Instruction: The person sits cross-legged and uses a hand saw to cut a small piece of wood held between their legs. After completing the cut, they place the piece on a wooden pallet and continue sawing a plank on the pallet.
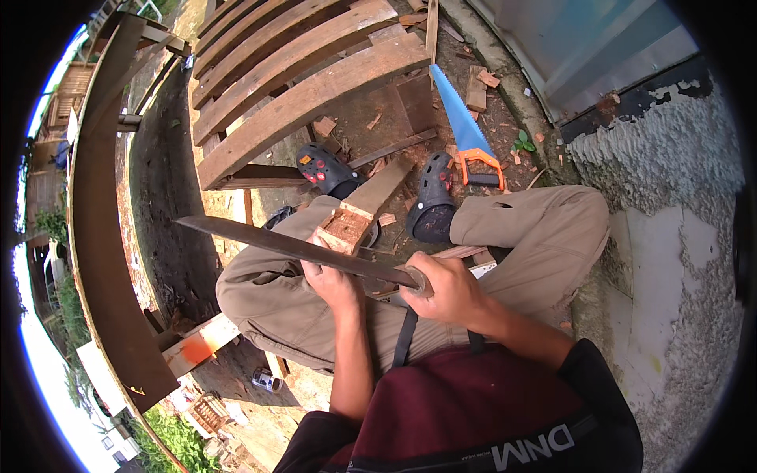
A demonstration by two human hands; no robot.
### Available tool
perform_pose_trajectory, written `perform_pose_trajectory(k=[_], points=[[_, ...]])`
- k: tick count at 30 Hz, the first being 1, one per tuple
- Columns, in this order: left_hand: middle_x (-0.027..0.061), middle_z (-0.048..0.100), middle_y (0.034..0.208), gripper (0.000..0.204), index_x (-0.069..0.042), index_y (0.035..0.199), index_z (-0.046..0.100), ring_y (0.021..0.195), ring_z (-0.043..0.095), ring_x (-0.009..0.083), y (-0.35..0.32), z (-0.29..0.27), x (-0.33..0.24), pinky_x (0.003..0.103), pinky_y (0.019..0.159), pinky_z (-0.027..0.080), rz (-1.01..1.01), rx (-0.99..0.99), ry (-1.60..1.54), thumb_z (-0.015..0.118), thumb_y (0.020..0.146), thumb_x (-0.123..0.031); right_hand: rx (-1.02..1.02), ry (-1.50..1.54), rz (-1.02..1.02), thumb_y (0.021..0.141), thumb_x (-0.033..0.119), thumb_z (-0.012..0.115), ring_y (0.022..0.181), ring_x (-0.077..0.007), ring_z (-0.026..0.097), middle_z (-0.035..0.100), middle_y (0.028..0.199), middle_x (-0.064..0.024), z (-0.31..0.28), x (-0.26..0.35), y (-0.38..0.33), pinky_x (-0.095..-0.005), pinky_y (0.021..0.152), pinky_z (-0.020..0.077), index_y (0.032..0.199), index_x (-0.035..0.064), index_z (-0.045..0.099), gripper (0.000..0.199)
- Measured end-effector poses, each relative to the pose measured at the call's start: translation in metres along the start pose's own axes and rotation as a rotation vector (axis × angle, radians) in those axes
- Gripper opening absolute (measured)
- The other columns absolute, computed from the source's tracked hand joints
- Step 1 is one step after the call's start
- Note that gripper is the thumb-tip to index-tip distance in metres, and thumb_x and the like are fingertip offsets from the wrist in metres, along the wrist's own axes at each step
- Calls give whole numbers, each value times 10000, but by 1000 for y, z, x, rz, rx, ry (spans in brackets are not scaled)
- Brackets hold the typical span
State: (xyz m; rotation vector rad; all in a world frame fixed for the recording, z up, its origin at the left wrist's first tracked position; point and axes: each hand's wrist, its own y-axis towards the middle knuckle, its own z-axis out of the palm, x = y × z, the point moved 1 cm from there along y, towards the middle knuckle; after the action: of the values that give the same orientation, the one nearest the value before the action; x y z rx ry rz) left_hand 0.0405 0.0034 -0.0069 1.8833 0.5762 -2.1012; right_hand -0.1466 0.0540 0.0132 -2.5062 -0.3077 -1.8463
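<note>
My right hand (451, 290) is closed round the handle of a machete (252, 240). Its long dark blade points to the left, crossing in front of my left hand (335, 285). That hand is closed on the near end of a wooden board (382, 188), with some of its fingers hidden by the blade. Pale, freshly cut wood (344, 227) shows at this end, just beyond the blade. The board's far end reaches down between my dark clogs (432, 201). Whether the blade touches the wood, I cannot tell.
A slatted wooden pallet (307, 110) stands ahead on the left. Beyond my right foot lies a handsaw (457, 110) with a blue blade and orange handle. Wood offcuts (476, 88) litter the ground. A rough wall (662, 165) rises at right; a can (266, 380) lies at left.
</note>
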Motion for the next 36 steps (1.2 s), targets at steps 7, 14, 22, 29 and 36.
perform_pose_trajectory(k=[7, 14, 22, 29, 36], points=[[66, 599, 1051, 216, -54, 1079, 503, 889, 626, 132, -7, -12, 10, 271, 748, 572, 171, 28, 236, 498, 1090, -270, 92, -95, 83, 756, 151, 809, 675, -405, 677, 641, 702, -183, -9, 9, -2, -473, 595, 522, 953, 11, 599, 320], [98, 536, 1227, 150, -37, 1089, 481, 972, 600, 138, -26, -16, 15, 276, 739, 569, 33, 117, -88, 524, 1082, -182, 247, -200, 316, 749, 150, 834, 765, -429, 687, 680, 821, -205, -7, -42, -24, -493, 643, 548, 1005, 17, 584, 381], [144, 540, 1246, 217, 3, 1120, 510, 1151, 529, 200, -34, -19, 22, 361, 1031, 433, 89, 97, 41, 538, 1067, -206, 208, -129, 130, 775, 157, 801, 769, -422, 691, 688, 810, -193, -25, 2, -18, -503, 662, 556, 1046, 3, 609, 366], [141, 549, 1239, 227, 13, 1122, 529, 1173, 519, 200, -32, -20, 24, 360, 1077, 380, 3, 46, -154, 534, 1073, -209, 124, -98, 294, 814, 167, 766, 593, -329, 660, 621, 626, -157, -21, -24, -19, -419, 565, 506, 896, 19, 619, 224], [161, 478, 1405, 462, 34, 1324, 481, 1288, 496, 238, -17, -9, 16, 369, 1123, 353, 189, 75, 13, 548, 1062, -341, -45, -129, 313, 842, 150, 758, 617, -337, 672, 652, 681, -148, -15, -44, -29, -406, 579, 507, 969, 16, 655, 212]])
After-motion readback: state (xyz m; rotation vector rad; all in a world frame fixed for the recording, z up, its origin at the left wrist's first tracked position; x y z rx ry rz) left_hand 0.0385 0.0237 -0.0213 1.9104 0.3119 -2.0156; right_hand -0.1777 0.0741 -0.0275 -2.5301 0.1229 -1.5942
